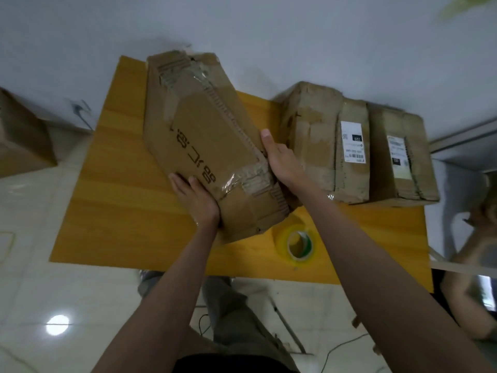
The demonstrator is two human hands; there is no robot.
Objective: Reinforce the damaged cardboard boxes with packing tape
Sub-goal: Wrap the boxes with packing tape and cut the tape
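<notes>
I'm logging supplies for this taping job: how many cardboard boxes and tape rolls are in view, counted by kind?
Cardboard boxes: 4. One large box held by the left hand and right hand, two labelled boxes on the yellow table, one box on the floor at far left.
Tape rolls: 1.
Total: 5.
</notes>
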